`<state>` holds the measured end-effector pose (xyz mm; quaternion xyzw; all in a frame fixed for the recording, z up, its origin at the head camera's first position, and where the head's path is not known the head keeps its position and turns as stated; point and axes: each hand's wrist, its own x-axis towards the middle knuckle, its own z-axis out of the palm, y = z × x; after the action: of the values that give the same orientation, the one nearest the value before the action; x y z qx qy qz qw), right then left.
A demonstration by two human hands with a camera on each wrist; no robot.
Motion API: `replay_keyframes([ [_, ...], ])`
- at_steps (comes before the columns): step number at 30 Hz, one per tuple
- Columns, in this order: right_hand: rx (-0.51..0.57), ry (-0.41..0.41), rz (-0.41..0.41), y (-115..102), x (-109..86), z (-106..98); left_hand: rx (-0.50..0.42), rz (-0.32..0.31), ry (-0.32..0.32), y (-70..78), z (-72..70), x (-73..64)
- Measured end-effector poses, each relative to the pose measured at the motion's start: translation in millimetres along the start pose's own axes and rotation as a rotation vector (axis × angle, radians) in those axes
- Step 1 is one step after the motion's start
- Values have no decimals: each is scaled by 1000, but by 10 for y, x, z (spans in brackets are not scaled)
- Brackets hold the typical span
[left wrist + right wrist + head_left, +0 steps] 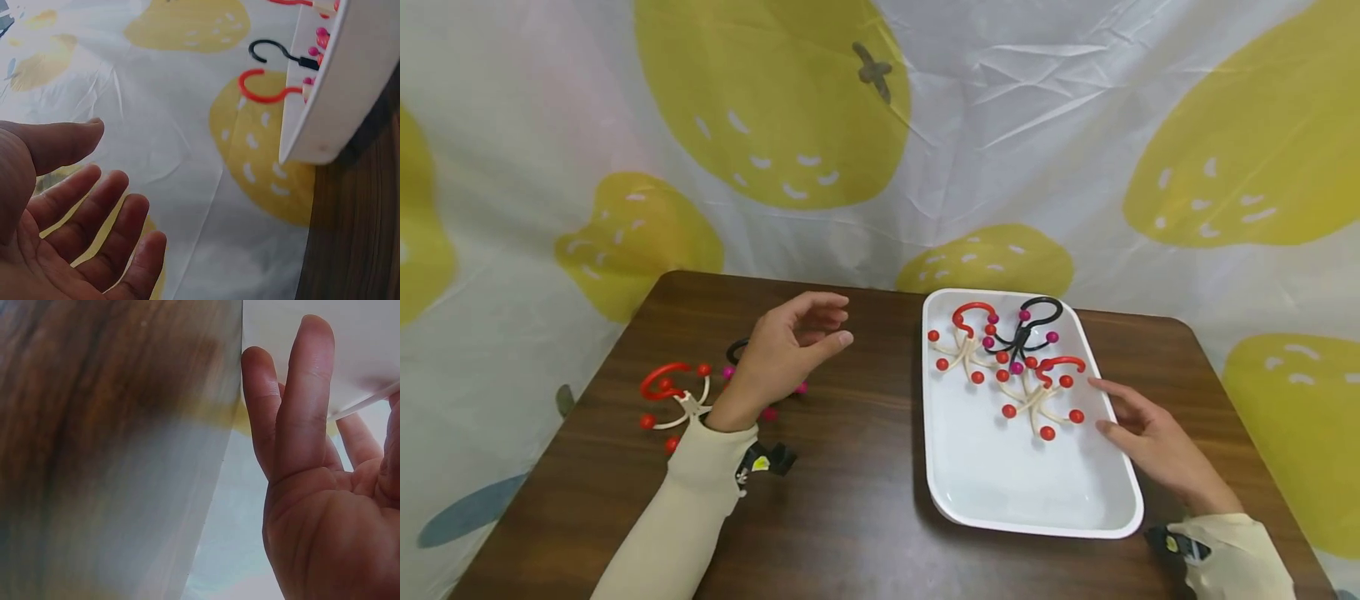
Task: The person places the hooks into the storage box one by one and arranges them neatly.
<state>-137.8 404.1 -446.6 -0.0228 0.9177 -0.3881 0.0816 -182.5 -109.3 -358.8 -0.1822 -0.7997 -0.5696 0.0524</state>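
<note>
My left hand point(786, 346) is raised over the left half of the table, palm facing right, fingers loosely bent with nothing in them. Behind it lies a black claw-shaped hook hanger point(737, 350) with magenta ball tips, mostly hidden. Beside that is a cream hanger point(691, 406) with a red hook and red balls. My right hand point(1157, 442) holds the right rim of a white tray point(1030, 492), thumb and index fingertips at the rim, other fingers along the outer wall. Inside lie two cream-and-red hangers point(964, 350) point(1036, 400) and a black one point(1021, 337).
The tray stands on a dark wooden table point(842, 500), right of its middle. Close behind the table's far edge hangs a pale curtain point(1015, 125) printed with yellow fruit. Dark wrist cameras point(767, 458) are strapped over both cream sleeves.
</note>
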Motion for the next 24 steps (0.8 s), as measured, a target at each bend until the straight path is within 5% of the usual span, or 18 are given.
replay_keyframes([
  [11, -34, 0, 16, 51, 23, 1, 56, -39, 81, -80, -370, -176],
  [24, -23, 5, -1, 32, 32, 1, 178, -109, 144, -223, -600, -350],
])
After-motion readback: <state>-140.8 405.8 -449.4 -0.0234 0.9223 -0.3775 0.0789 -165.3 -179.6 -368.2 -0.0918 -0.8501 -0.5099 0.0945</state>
